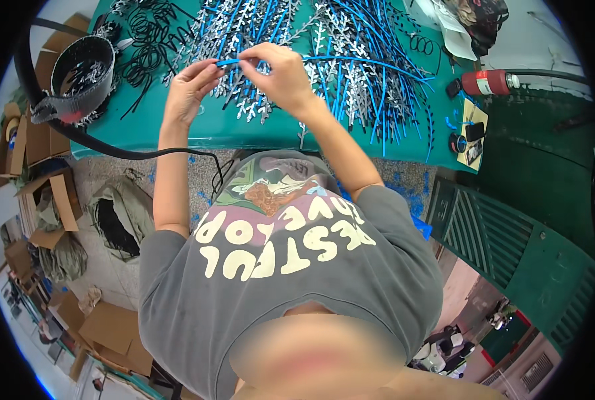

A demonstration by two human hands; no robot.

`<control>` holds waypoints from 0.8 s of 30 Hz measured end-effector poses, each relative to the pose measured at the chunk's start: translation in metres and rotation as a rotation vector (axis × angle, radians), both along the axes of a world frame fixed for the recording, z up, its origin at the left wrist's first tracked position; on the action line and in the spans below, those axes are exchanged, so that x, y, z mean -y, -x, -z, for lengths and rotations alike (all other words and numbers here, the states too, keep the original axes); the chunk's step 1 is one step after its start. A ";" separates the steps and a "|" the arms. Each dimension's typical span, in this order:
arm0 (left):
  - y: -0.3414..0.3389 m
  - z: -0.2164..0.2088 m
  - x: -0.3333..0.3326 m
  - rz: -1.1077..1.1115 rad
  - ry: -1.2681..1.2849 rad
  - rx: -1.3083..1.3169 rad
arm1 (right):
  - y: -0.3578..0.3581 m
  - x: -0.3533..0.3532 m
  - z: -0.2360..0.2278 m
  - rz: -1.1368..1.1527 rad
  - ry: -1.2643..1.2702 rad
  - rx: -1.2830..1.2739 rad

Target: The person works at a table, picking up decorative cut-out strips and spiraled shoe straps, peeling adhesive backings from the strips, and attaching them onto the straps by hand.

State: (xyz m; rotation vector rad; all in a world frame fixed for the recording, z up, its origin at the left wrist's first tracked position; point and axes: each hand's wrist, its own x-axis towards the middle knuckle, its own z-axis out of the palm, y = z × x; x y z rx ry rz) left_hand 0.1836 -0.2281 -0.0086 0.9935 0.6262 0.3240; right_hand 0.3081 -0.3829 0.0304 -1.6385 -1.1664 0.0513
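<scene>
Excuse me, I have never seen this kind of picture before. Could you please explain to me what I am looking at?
There is no machine here: a person works with two bare hands. The single picture comes from a wide fisheye camera worn on the head, looking down, so straight edges bend near the rim. The large grey shape is the person's own shirt.

The left hand and right hand both pinch a thin blue strand above a green table. On the table lie many silver leafy sprigs among more blue strands, with black coils toward the left. At the left edge is a greyish container; at the right, a red bottle.
</scene>
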 end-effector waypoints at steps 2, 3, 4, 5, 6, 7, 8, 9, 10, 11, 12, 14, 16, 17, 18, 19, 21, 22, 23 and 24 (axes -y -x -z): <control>-0.001 -0.006 0.006 0.066 -0.114 0.053 | 0.012 -0.012 0.008 0.073 -0.043 0.076; -0.002 -0.007 0.008 0.067 -0.112 0.055 | 0.017 -0.015 0.012 0.074 -0.042 0.079; -0.003 -0.009 0.010 0.064 -0.187 0.055 | 0.020 -0.017 0.015 0.103 -0.056 0.074; -0.003 -0.011 0.012 0.064 -0.262 0.054 | 0.023 -0.018 0.016 0.135 -0.070 0.069; -0.004 -0.016 0.013 0.063 -0.280 0.077 | 0.026 -0.018 0.016 0.148 -0.058 0.059; -0.005 -0.015 0.013 0.076 -0.277 0.079 | 0.028 -0.018 0.018 0.161 -0.055 0.060; -0.006 -0.014 0.012 0.069 -0.327 0.126 | 0.031 -0.017 0.020 0.181 -0.035 0.078; -0.007 -0.014 0.012 0.067 -0.377 0.175 | 0.033 -0.016 0.022 0.206 -0.014 0.094; -0.008 -0.014 0.013 0.085 -0.407 0.162 | 0.035 -0.015 0.023 0.237 0.006 0.119; -0.008 -0.013 0.012 0.107 -0.403 0.165 | 0.036 -0.014 0.024 0.259 0.010 0.117; -0.009 -0.012 0.013 0.150 -0.508 0.157 | 0.037 -0.012 0.025 0.275 0.049 0.161; -0.010 -0.018 0.017 0.231 -0.761 0.092 | 0.039 -0.011 0.031 0.317 0.086 0.233; -0.014 -0.016 0.016 0.302 -0.814 0.095 | 0.040 -0.007 0.034 0.340 0.127 0.217; -0.015 -0.014 0.015 0.347 -0.873 0.092 | 0.039 -0.006 0.035 0.338 0.159 0.203; -0.016 -0.012 0.013 0.383 -0.858 0.114 | 0.039 -0.007 0.040 0.361 0.099 0.185; -0.017 -0.009 0.012 0.398 -0.854 0.121 | 0.037 -0.006 0.041 0.377 0.103 0.184; -0.020 -0.001 0.011 0.397 -0.775 0.175 | 0.035 -0.006 0.043 0.331 0.021 -0.110; -0.020 0.001 0.009 0.406 -0.698 0.171 | 0.033 -0.007 0.047 0.334 0.022 -0.146; -0.021 0.004 0.008 0.407 -0.696 0.169 | 0.032 -0.005 0.047 0.334 0.024 -0.148; -0.023 0.008 0.006 0.393 -0.617 0.162 | 0.031 -0.004 0.047 0.313 0.003 -0.269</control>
